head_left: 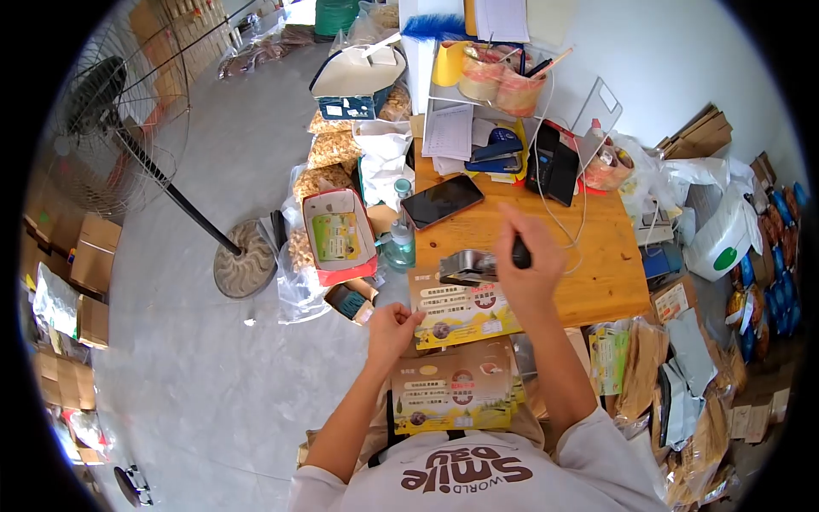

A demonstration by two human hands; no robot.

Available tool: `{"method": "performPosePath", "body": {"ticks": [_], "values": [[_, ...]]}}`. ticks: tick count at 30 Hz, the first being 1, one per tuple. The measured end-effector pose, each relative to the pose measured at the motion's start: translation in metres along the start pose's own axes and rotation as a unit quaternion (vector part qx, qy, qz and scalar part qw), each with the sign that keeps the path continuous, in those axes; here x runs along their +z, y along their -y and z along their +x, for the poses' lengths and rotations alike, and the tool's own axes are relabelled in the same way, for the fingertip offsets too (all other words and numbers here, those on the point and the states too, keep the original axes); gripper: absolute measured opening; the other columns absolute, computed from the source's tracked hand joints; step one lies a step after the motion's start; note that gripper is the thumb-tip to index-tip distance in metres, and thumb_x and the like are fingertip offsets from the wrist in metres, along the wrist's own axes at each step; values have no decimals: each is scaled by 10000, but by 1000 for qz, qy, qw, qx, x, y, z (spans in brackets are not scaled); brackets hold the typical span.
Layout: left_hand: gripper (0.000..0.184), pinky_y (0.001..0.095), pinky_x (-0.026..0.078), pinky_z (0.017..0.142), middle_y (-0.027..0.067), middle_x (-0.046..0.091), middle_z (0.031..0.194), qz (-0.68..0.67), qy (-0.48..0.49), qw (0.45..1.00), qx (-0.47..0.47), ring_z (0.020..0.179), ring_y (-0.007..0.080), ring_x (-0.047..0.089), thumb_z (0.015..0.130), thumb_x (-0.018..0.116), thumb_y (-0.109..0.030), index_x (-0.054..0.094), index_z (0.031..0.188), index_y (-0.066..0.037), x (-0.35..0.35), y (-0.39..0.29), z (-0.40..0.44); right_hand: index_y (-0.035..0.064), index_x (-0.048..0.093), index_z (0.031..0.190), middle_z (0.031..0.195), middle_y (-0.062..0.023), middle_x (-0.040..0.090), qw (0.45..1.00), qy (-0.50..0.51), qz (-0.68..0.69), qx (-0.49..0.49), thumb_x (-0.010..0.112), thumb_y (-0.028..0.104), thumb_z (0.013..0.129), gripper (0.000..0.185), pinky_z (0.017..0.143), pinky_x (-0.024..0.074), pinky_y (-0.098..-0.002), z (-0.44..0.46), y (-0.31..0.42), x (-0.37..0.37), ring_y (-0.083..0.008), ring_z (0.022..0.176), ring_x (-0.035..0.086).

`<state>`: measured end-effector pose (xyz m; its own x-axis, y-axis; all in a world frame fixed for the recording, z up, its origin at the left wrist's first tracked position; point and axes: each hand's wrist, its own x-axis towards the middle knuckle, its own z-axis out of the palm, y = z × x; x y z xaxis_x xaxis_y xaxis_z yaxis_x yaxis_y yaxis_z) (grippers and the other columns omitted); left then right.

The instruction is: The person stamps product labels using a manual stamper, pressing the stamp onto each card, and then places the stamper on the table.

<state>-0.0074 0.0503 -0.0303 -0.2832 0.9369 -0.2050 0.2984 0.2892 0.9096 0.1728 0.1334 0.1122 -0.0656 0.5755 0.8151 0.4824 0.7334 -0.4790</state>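
A printed yellow-brown packaging sheet [444,328] lies at the front edge of the wooden table. My left hand [394,331] is closed at the sheet's left edge, thumb and finger pinching it. Above the same sheet, my right hand [531,256] grips what looks like a hand stamp [465,266], with a metal body and a black handle. The metal end points left, over the sheet's upper part; I cannot tell whether it touches. A stack of matching packaging sheets [448,394] rests on my lap, just below the table edge.
On the wooden table [606,273] are a phone [444,202], a black desk telephone [552,166] with a white cable, and blue staplers [497,152]. Left of it stand a red-rimmed box [337,235] and a pump bottle [398,243]. A fan [243,256] stands on the floor.
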Motion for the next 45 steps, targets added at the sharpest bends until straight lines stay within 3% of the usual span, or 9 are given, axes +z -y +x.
{"method": "performPosePath", "body": {"ticks": [5, 10, 16, 18, 21, 31, 37, 39, 45], "values": [[192, 286, 418, 493, 82, 608, 569, 19, -10, 1000, 18, 505, 118, 541, 760, 728, -130, 647, 734, 42, -3, 1, 3, 37, 666, 1028, 765, -111, 617, 994, 0, -106, -38, 633, -76, 720, 330, 606, 474, -313, -2, 17, -43, -238, 652, 600], [116, 277, 426, 495, 76, 620, 585, 87, -35, 993, 65, 501, 112, 557, 774, 679, -71, 648, 741, 36, 0, -1, 0, 28, 661, 998, 736, -114, 600, 997, -6, -74, 1, 620, -97, 707, 319, 590, 465, -306, -24, 14, -64, -231, 630, 590], [68, 357, 454, 548, 145, 614, 618, 135, -55, 982, 116, 552, 258, 599, 795, 629, -56, 650, 789, 8, -2, -8, -12, 19, 660, 983, 712, -120, 588, 995, -21, -85, 44, 622, -90, 702, 304, 581, 463, -306, -36, 7, -76, -238, 612, 582], [80, 427, 472, 581, 170, 629, 675, 252, -113, 944, 178, 638, 347, 616, 814, 614, -101, 649, 815, -30, -3, -14, -19, 16, 660, 980, 709, -122, 586, 995, -33, -86, 41, 621, -89, 704, 298, 578, 461, -304, -36, 6, -80, -235, 609, 578], [96, 457, 475, 592, 166, 639, 695, 294, -111, 936, 161, 664, 364, 618, 836, 608, -142, 655, 815, -62, -9, -28, -28, 13, 661, 977, 703, -122, 583, 993, -33, -105, 50, 613, -90, 712, 289, 575, 456, -296, -35, 7, -85, -225, 602, 574], [217, 294, 439, 510, 113, 613, 599, 24, -37, 997, 67, 505, 189, 560, 814, 696, -150, 608, 724, 27, -5, -6, -14, -1, 660, 980, 661, -118, 542, 992, -38, -114, 50, 615, -103, 715, 287, 534, 420, -294, -35, 10, -89, -222, 555, 527], [111, 353, 453, 525, 164, 620, 644, 115, -28, 989, 84, 528, 286, 572, 806, 660, -93, 630, 765, 6, -10, -4, -16, -7, 657, 968, 673, -131, 559, 992, -34, -120, 36, 618, -104, 713, 276, 538, 433, -303, -37, 10, -86, -244, 568, 555], [74, 412, 448, 537, 191, 612, 680, 254, -78, 947, 178, 591, 363, 586, 826, 617, -82, 621, 822, -8, -14, -12, -25, -8, 656, 964, 676, -134, 562, 991, -32, -121, 40, 619, -104, 713, 272, 539, 436, -305, -37, 10, -85, -246, 573, 561], [84, 463, 413, 536, 213, 573, 671, 157, -117, 961, 197, 635, 419, 564, 868, 575, -91, 552, 845, -13, -28, -27, -55, -4, 656, 954, 672, -126, 560, 990, -39, -127, 43, 623, -103, 707, 268, 535, 435, -301, -33, 10, -82, -244, 568, 556]]}}
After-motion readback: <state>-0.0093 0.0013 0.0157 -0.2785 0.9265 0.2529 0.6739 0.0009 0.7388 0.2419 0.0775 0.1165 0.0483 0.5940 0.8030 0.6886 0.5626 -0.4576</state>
